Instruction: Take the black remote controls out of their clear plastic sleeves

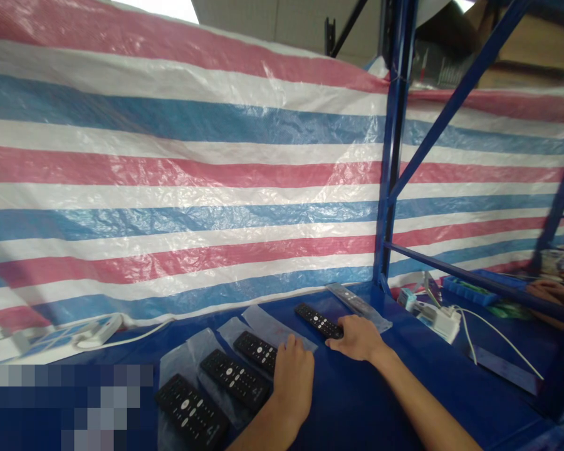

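Near the middle of the blue table, my left hand (294,382) has its fingers bent over the right end of a black remote control (255,349); its thumb is hidden. My right hand (358,337) grips the near end of another black remote control (316,318), thumb on the near side. Two more black remotes lie left of my left hand, a middle one (232,374) and a nearest one (188,404). Clear plastic sleeves lie under and beside them, including one sleeve (275,322) between my hands. Beyond my right hand is a remote in a clear sleeve (355,302).
A striped plastic sheet (192,169) hangs behind the table (348,401). A blue rack post (391,156) rises at the right. Left is a white power strip (98,332) with a cable. Right are white plugs (444,321), a blue tray (470,288) and another person's hand (549,294).
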### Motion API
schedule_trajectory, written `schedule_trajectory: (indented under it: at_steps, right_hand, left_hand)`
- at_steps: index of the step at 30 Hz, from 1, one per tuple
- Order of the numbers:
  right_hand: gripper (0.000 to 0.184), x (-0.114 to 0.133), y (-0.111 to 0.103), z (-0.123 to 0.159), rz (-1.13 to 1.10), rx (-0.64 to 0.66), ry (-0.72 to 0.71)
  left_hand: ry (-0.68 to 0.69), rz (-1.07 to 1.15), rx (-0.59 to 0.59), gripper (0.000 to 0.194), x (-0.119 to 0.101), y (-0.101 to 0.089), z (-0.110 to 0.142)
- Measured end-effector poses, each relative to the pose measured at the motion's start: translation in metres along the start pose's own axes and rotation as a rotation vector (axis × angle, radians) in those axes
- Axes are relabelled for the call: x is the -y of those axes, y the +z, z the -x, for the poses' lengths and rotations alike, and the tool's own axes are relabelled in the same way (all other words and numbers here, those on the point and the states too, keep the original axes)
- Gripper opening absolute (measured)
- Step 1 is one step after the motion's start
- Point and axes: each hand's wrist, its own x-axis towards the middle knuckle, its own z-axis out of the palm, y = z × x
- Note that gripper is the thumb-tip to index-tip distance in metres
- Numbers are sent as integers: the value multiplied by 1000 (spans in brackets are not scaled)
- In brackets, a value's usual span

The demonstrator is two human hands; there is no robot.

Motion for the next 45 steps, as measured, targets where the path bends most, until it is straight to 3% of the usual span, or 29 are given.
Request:
schedule_trajectory:
  at_steps: [3, 8, 16, 20, 25, 30, 35, 45]
  right_hand:
    - [43, 3, 2, -1, 2, 0, 3]
    - [35, 1, 4, -1, -12, 6, 11]
    - [31, -2, 2, 3, -55, -19, 4]
    - [28, -11, -4, 5, -105, -56, -5]
    - [26, -27, -21, 12, -341, -108, -112]
    - [23, -34, -35, 23, -536, 39, -193]
    - [20, -34, -36, 26, -553, 155, -193]
    - [20, -23, -28, 25, -423, 112, -191]
  left_hand:
    - [-4, 30, -5, 34, 1, 3, -2]
    - [-43, 52, -11, 36, -1, 4, -6]
    - [-47, 9, 47, 39, -5, -8, -11]
    - [-87, 21, -8, 41, 5, -9, -15]
    - [-154, 86, -60, 29, 28, -3, -27]
    - [-264, 204, -54, 23, 50, 3, -42]
    - [-277, 238, -95, 25, 55, 4, -48]
    - [-193, 138, -82, 32, 46, 1, -37]
